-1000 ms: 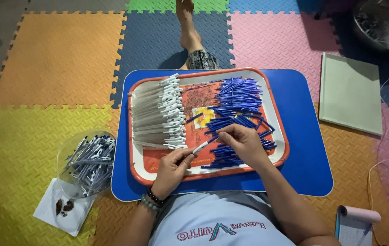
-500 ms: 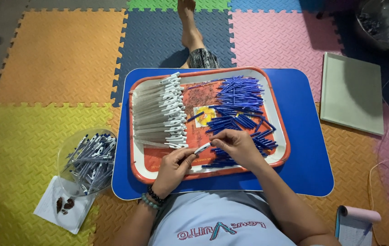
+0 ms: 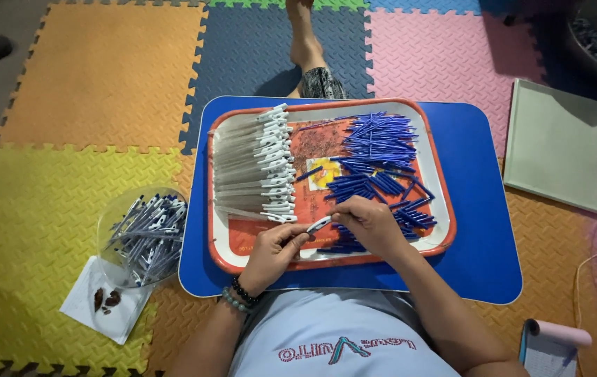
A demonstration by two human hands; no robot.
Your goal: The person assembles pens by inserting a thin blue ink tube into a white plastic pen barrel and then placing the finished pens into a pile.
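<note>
In the head view, an orange-rimmed tray [image 3: 223,246] lies at the centre of the frame on a blue lap table [image 3: 483,230]. The left half of the tray holds a tidy row of white pen barrels [image 3: 253,171] lying side by side, their clips pointing toward the middle. The right half holds a loose heap of blue pen parts [image 3: 379,160], spilling down toward the lower right of the tray. At lower left of the frame, on the yellow foam mat [image 3: 33,223], a clear round bowl [image 3: 113,220] is filled with assembled pens [image 3: 148,237] lying criss-cross. Just below it a white paper [image 3: 92,311] carries a few small dark bits that are too small to make out.

A bare foot [image 3: 305,42] is cut off at the top edge. A dark object at upper right is cut by the frame edge and blurred. A grey-green flat board [image 3: 553,143] lies on the mat at the right, and a pink-topped notepad [image 3: 557,338] is cut off at the bottom right. The printing on the tray floor is mostly covered.

Just below the frame's centre, over the tray's near edge, the left hand [image 3: 274,251] has its fingers pinched on the lower end of a white pen [image 3: 318,224]. The right hand [image 3: 368,223] has its fingers curled closed around the pen's other end, which it hides.
</note>
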